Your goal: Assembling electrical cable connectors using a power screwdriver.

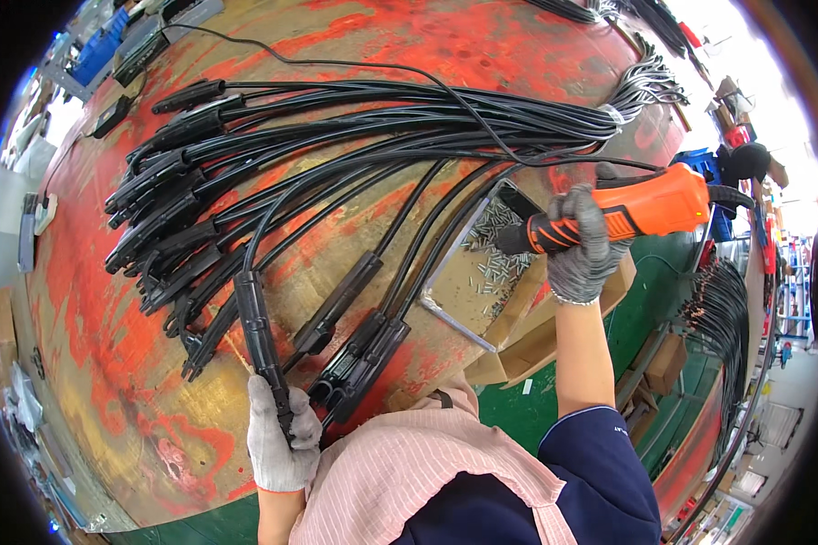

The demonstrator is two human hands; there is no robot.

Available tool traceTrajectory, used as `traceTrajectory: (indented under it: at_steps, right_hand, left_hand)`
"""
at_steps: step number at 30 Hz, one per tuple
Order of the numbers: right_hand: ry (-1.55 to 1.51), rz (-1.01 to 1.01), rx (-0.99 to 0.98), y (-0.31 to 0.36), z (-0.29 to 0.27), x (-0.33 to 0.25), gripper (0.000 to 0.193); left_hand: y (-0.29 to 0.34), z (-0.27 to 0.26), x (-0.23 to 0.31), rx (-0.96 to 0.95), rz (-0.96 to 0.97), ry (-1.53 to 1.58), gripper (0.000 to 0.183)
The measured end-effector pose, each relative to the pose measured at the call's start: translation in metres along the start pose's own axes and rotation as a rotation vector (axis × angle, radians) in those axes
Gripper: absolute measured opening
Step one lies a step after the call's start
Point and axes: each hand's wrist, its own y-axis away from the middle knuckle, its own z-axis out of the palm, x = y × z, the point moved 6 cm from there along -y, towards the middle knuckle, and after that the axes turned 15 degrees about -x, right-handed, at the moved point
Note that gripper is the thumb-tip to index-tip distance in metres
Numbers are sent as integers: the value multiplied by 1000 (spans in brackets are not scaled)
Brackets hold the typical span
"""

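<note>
- In the head view, the person's left hand point(284, 440), in a pale grey glove, is curled round the lower end of a long black housing point(254, 304), fingers closed on it.
- The right hand point(583, 254), in a darker grey glove, is wrapped round an orange power driver point(659, 207), its fingers folded about the narrower front part.
- The housing lies at a steep slant near the table's front edge, its upper end toward the cables; it is slim, dark and ribbed, and a black cable leaves its upper end.
- The driver is bright orange with black panels; its black nose points left over a shallow tray point(460, 329). Whether the tip touches the small metal screws point(500, 263) inside cannot be told.
- Just right of the held housing lie more black housings point(341, 304), also cabled.
- Farther left, a fanned pile of similar black parts point(168, 182) joins a cable bundle point(482, 102) ending in bare-looking grey strands point(647, 86).
- The table point(382, 36) beneath is worn, its red paint patchy over brown.
</note>
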Motion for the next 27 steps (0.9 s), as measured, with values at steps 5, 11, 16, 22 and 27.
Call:
traceTrajectory:
  at_steps: [5, 11, 16, 22, 27]
  right_hand:
    - [-256, -6, 38, -7, -18, -12, 50]
    - [-455, 41, 23, -6, -27, -14, 43]
    - [-586, 52, -57, -4, 11, -24, 41]
    - [-786, 155, -146, 26, 87, -22, 40]
    - [-806, 291, -77, 58, 140, 11, 39]
  left_hand:
    - [0, 4, -5, -47, -17, 8, 51]
    - [-1, 24, -14, -70, -82, 127, 53]
    - [-11, 14, -31, -45, -148, 190, 58]
    - [-13, 14, -36, -30, -205, 193, 63]
    - [-13, 9, -36, -95, -217, 281, 62]
